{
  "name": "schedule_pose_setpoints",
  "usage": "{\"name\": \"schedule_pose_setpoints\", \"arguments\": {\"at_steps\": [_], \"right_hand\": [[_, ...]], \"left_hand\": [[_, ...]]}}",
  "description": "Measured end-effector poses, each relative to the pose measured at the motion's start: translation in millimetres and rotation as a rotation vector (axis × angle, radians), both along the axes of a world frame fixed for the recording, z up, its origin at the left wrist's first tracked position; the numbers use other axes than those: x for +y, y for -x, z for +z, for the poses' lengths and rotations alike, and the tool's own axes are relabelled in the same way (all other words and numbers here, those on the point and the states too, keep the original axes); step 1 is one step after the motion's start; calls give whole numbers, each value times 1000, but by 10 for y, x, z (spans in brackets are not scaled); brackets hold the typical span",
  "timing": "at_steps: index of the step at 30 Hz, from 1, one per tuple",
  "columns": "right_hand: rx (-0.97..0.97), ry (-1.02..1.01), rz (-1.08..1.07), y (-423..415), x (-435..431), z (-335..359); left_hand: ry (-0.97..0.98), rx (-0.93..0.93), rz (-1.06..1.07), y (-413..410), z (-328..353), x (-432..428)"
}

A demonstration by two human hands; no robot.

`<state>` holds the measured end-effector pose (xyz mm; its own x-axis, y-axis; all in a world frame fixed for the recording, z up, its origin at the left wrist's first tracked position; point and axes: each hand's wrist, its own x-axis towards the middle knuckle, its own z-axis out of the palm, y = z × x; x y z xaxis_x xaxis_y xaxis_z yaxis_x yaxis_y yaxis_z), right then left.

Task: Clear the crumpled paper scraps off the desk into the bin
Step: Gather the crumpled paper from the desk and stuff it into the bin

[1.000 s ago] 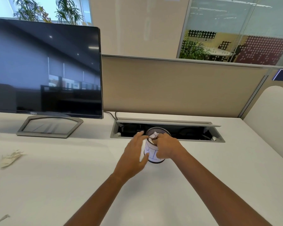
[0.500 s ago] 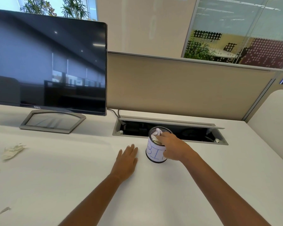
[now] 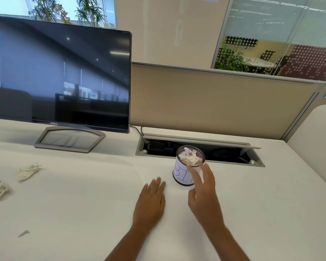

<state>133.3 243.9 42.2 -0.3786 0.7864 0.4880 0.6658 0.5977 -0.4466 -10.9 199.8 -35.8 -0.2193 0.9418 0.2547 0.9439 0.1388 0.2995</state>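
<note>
A small round mesh bin (image 3: 181, 176) with a white label stands on the white desk (image 3: 83, 213), with crumpled paper (image 3: 189, 158) piled inside up to its rim. My right hand (image 3: 203, 193) hovers just in front of the bin, fingers spread and empty. My left hand (image 3: 151, 202) rests flat on the desk to the bin's left. Far left on the desk lie two crumpled paper scraps (image 3: 27, 171) (image 3: 0, 189), and a tiny scrap (image 3: 24, 233) lies nearer the front.
A large dark monitor (image 3: 58, 76) on a grey stand (image 3: 70, 140) fills the back left. An open cable tray (image 3: 199, 152) is sunk into the desk right behind the bin. A beige partition (image 3: 215, 102) closes the back.
My right hand has let go of the paper in the bin and pulled back toward me with fingers spread. My left hand left the bin earlier and lies flat on the desk.
</note>
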Motion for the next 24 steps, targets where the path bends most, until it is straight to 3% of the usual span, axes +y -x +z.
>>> {"name": "schedule_pose_setpoints", "arguments": {"at_steps": [5, 8, 12, 14, 19, 24], "right_hand": [[-169, -20, -22, 112, -645, -447], [-384, 139, -9, 207, -888, -485], [-486, 216, 41, 412, -1127, -410], [-480, 191, -15, 516, -1189, -417], [-375, 409, 160, 753, -1293, -513], [-380, 396, 287, 1189, -1536, -522]], "left_hand": [[-45, 107, -49, -45, 91, -356], [-27, 124, -91, -10, 88, -597], [-17, 152, -88, 53, 87, -952], [-28, 173, -76, 82, 96, -1109], [20, 168, -61, 307, 175, -1498], [67, 180, 73, 802, 247, -1900]]}}
